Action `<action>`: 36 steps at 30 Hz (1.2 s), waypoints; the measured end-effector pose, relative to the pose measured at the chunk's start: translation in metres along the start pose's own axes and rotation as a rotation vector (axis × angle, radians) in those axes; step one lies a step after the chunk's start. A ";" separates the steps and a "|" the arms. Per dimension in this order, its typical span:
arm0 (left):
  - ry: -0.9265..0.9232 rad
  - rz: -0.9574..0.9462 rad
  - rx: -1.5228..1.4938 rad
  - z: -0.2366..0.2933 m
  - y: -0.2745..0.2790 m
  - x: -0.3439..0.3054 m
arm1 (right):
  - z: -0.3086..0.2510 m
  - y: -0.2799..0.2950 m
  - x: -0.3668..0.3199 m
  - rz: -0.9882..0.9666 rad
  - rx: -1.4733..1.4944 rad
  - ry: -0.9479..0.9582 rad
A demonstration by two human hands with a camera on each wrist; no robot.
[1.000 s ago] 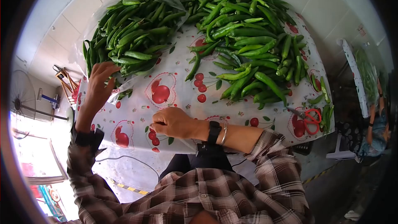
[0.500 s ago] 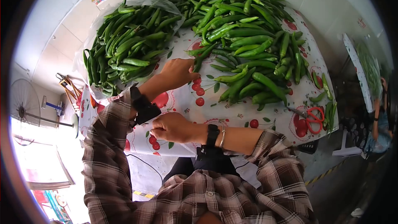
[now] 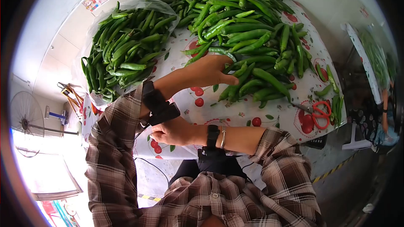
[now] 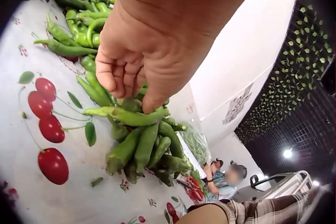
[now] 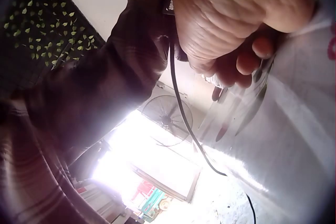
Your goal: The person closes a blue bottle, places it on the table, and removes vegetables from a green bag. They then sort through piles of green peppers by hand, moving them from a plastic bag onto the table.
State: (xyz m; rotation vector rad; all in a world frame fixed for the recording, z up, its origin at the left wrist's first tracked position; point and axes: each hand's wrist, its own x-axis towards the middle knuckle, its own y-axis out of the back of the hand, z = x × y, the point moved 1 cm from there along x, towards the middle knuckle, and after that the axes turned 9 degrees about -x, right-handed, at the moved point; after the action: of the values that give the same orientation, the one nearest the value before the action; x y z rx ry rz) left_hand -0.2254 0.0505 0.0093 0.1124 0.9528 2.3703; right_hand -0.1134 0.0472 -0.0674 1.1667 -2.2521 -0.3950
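Observation:
My left hand [image 3: 208, 71] is over the lower left part of the right-hand pile of green peppers [image 3: 248, 38]. In the left wrist view, the bent fingers and thumb of that hand [image 4: 152, 50] point down at the peppers, thumb apart from fingers, above a light green pepper [image 4: 128, 116]; no firm grip shows. Near the table's front edge, my right hand [image 3: 179, 131] rests on the patterned cloth [image 3: 248, 115], partly behind the left wrist. The right wrist view shows its fingers [image 5: 236, 69] loosely curled, with nothing seen in them.
A clear plastic bag full of green peppers [image 3: 126, 50] stands at the left of the table. Red-handled scissors [image 3: 321, 114] lie at the right, beside a few loose peppers [image 3: 335, 109]. A fan [image 3: 26, 115] stands at the far left, and another person [image 3: 385, 122] is at the far right.
My left hand has moved from the bagged peppers across the cloth to the pile on the right. The right hand has stayed in nearly the same place.

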 end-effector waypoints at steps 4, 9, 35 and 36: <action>-0.196 0.003 0.137 -0.011 -0.011 0.011 | -0.001 -0.001 -0.002 0.078 -0.034 0.050; -0.021 -0.120 0.156 -0.013 -0.012 0.024 | -0.001 0.002 -0.002 0.009 0.016 0.030; 0.132 0.075 0.049 -0.008 0.010 -0.011 | 0.006 -0.003 0.002 0.029 0.101 0.012; 0.125 0.097 -0.019 -0.009 0.017 -0.017 | 0.004 -0.001 0.004 0.032 0.205 -0.048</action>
State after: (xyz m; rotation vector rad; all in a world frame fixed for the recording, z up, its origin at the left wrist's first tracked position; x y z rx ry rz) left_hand -0.2220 0.0256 0.0157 0.0025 1.0033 2.5000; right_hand -0.1168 0.0428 -0.0696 1.2327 -2.3945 -0.1840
